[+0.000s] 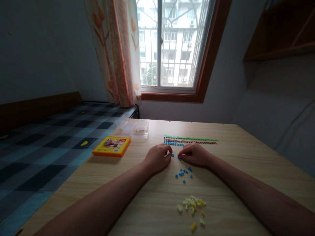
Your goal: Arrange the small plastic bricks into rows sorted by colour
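My left hand rests on the wooden table, fingers curled, fingertips pinched just beside a tiny blue bead. My right hand lies opposite it, fingers curled in a pinch on a small blue bead. Just beyond both hands run neat rows of beads: a green row, a dark brown row and a short blue row. Loose blue beads are scattered right below the hands. A small heap of yellow and pale beads lies nearer to me.
A yellow and orange box lies at the table's left edge. A clear plastic container stands behind it. A bed with a checked cover adjoins the table on the left. A window and curtain are behind.
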Demonstrator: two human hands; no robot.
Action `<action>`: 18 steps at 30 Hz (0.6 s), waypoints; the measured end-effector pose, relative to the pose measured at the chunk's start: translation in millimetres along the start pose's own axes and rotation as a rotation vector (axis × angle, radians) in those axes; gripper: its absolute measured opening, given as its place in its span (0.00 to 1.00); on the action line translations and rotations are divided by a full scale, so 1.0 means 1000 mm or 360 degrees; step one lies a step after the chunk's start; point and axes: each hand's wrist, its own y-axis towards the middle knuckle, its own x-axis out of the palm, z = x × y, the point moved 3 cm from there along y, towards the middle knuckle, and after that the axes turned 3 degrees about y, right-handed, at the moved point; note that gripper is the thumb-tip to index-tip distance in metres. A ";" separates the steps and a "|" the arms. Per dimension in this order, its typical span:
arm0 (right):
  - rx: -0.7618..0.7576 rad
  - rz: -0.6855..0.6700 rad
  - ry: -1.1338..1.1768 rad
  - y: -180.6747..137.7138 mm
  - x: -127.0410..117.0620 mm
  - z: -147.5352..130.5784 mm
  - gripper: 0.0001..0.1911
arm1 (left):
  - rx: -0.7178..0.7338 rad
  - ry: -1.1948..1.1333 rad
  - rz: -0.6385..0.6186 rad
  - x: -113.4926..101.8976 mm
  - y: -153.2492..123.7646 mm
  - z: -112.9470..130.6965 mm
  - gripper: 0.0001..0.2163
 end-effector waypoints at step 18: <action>0.0210 0.0052 -0.0168 -0.006 -0.017 0.034 0.09 | -0.0005 0.0006 -0.0006 0.002 0.000 -0.002 0.05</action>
